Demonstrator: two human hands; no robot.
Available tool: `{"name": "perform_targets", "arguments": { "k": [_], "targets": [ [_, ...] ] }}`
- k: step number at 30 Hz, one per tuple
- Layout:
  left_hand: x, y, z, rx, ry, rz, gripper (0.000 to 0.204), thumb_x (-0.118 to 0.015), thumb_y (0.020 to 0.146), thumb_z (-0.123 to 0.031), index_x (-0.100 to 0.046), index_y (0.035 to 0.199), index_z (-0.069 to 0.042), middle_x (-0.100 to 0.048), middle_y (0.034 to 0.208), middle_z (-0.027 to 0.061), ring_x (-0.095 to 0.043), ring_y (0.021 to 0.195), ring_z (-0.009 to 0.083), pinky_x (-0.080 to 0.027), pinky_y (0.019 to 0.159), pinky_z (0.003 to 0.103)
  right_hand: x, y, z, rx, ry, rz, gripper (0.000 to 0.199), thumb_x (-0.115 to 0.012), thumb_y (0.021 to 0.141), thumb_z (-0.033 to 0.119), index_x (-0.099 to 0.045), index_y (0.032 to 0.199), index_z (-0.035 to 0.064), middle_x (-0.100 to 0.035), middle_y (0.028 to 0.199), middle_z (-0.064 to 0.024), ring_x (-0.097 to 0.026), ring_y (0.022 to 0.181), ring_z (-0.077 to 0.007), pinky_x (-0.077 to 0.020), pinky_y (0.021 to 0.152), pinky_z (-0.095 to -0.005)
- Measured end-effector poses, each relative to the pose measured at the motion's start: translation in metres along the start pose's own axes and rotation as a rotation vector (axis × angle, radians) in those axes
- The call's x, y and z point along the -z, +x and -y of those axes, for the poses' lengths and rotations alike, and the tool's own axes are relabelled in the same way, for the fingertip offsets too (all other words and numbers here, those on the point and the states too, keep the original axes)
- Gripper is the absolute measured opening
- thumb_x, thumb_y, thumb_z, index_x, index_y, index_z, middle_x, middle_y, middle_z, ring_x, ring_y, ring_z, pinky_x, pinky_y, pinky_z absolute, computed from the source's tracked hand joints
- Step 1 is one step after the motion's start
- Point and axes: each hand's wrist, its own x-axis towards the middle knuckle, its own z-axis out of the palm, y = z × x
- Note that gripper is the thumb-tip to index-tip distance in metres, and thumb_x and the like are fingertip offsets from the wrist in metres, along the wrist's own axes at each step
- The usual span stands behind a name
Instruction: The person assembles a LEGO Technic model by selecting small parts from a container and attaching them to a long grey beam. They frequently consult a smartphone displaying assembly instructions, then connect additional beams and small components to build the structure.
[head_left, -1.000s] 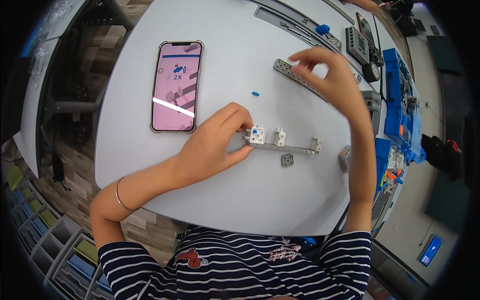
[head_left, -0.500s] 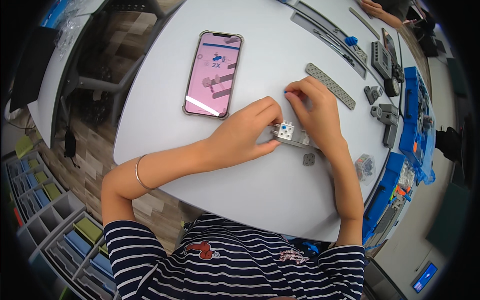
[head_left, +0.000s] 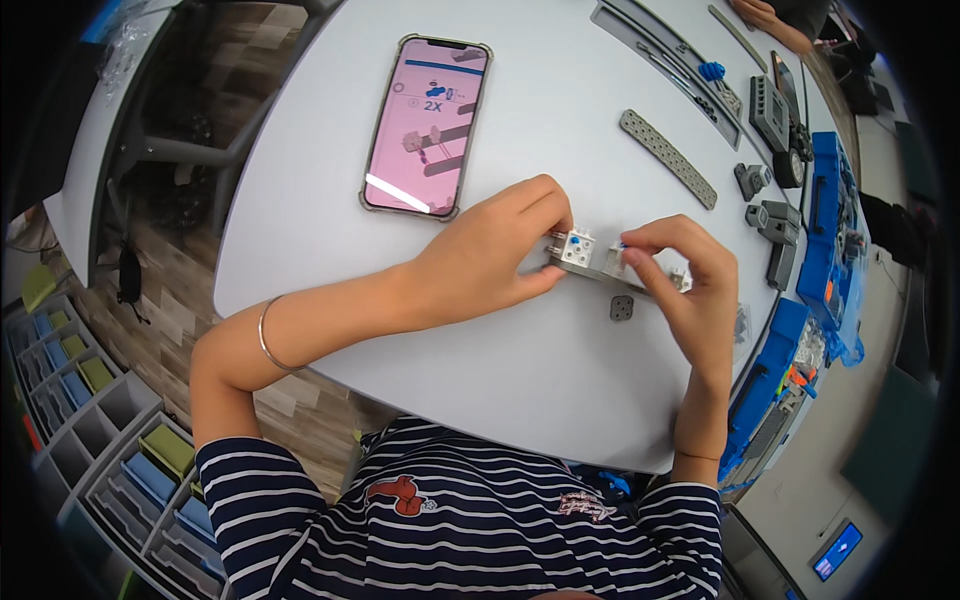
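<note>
Blue pin (head_left: pixel 624 245), pinched in the right hand (head_left: pixel 694 268), at the grey beam's (head_left: pixel 588 270) middle connector (head_left: pixel 613 262); left hand (head_left: pixel 490 248) pinches the white block (head_left: pixel 577 249) near one end. Brace firmly, align squarely, press straight.

Your smooth white worktop (head_left: pixel 545 110) stands over brown wood-patterned flooring (head_left: pixel 170 310); a grey plastic compartment rack (head_left: pixel 92 432) sits leftward.

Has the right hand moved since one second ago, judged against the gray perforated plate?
Yes. The right hand has moved from over the far end of the gray perforated plate to below it in view, at the middle white bracket.
</note>
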Motion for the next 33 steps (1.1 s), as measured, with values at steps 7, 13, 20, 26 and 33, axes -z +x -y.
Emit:
{"name": "perform_targets", "arguments": {
  "k": [7,13,20,26,33],
  "targets": [
    [-0.001,0.002,0.002,-0.039,-0.030,-0.025,0.033,-0.080,0.083,-0.001,-0.057,0.107,0.000,-0.060,0.107,0.0132,-0.066,0.099,0.0313,-0.057,0.087,0.040,-0.010,-0.005,0.004,-0.030,0.001,0.016,0.016,-0.078,0.088,-0.005,-0.081,0.102,0.0002,-0.077,0.096,-0.0094,-0.072,0.088,-0.0187,-0.0549,0.082,-0.0303],
    [-0.001,-0.001,0.002,-0.026,0.003,-0.016,0.037,-0.081,0.083,0.001,-0.061,0.114,-0.001,-0.063,0.114,0.0108,-0.069,0.102,0.0257,-0.060,0.091,0.035,-0.015,-0.004,0.006,-0.024,-0.014,0.030,0.016,-0.078,0.088,-0.006,-0.079,0.102,-0.0007,-0.077,0.096,-0.0103,-0.072,0.089,-0.0192,-0.0556,0.084,-0.0309],
    [-0.002,0.000,0.003,-0.030,0.006,-0.020,0.037,-0.081,0.084,0.001,-0.061,0.114,-0.001,-0.062,0.114,0.0110,-0.069,0.101,0.0257,-0.060,0.091,0.035,-0.016,-0.006,0.006,-0.022,-0.020,0.042,0.016,-0.077,0.088,-0.007,-0.078,0.102,-0.0012,-0.077,0.097,-0.0108,-0.073,0.090,-0.0205,-0.0560,0.084,-0.0315],
    [-0.001,0.000,0.003,-0.025,0.005,-0.020,0.037,-0.081,0.084,0.001,-0.061,0.115,-0.001,-0.062,0.114,0.0111,-0.069,0.102,0.0259,-0.060,0.091,0.035,-0.019,-0.005,0.006,0.021,-0.053,0.038,0.015,-0.077,0.089,-0.007,-0.078,0.102,-0.0013,-0.076,0.097,-0.0117,-0.074,0.089,-0.0222,-0.0566,0.082,-0.0322],
    [0.000,0.000,0.001,-0.001,0.011,-0.008,0.038,-0.082,0.083,0.002,-0.061,0.115,-0.001,-0.063,0.115,0.0110,-0.070,0.103,0.0264,-0.060,0.092,0.035,-0.018,-0.006,0.007,0.073,-0.113,0.025,0.015,-0.080,0.087,-0.005,-0.077,0.101,-0.0007,-0.076,0.095,-0.0118,-0.073,0.087,-0.0233,-0.0569,0.078,-0.0320]
  ]
}}
